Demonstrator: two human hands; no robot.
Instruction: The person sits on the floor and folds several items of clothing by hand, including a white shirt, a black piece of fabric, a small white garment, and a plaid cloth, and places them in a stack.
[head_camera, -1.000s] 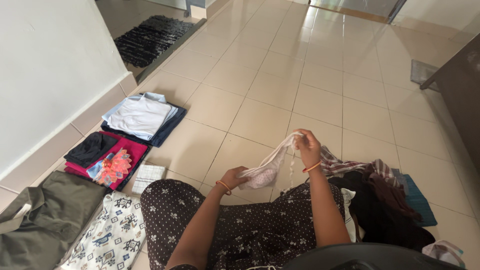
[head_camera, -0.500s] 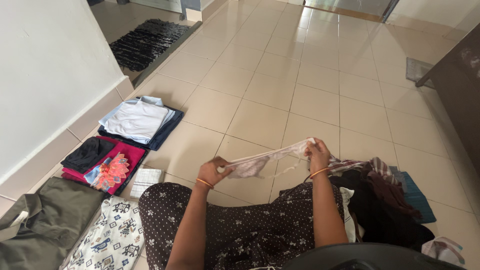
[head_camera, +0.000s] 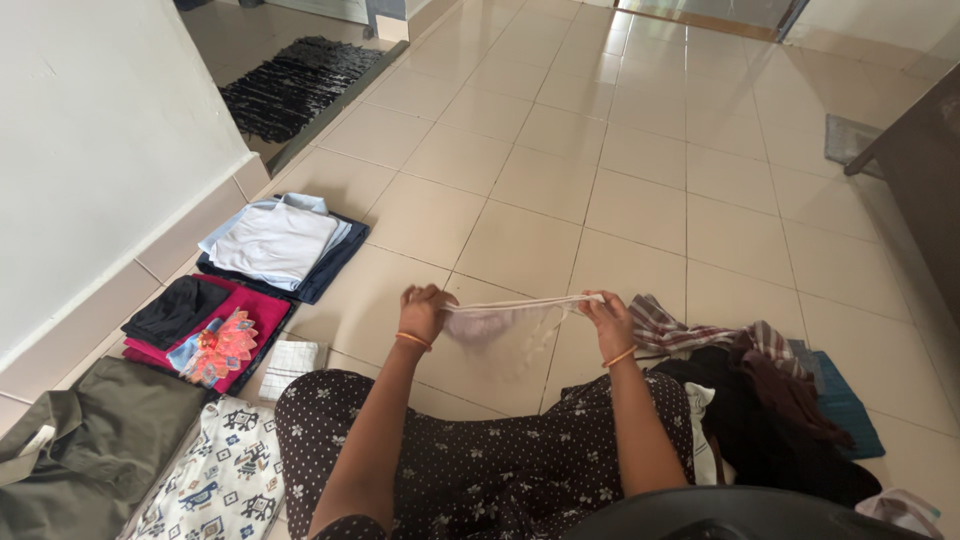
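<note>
I sit on a tiled floor in a dark dotted dress. Both hands hold a small pale pink-white garment (head_camera: 505, 320) stretched flat between them, just above the floor in front of my knees. My left hand (head_camera: 424, 309) pinches its left end and my right hand (head_camera: 607, 318) pinches its right end; each wrist wears an orange bangle. The cloth hangs slack and blurred below the taut top edge.
An unsorted heap of dark and checked clothes (head_camera: 760, 400) lies at my right. Folded stacks line the wall on my left: light blue and navy (head_camera: 278, 243), black on magenta (head_camera: 205, 320), olive (head_camera: 80, 440), a printed white cloth (head_camera: 215, 480). A black mat (head_camera: 295, 85) lies further off.
My hands have moved apart and lowered, pulling the pale garment from a bunched, tilted hold into a level, stretched line. My left hand has shifted left and forward.
</note>
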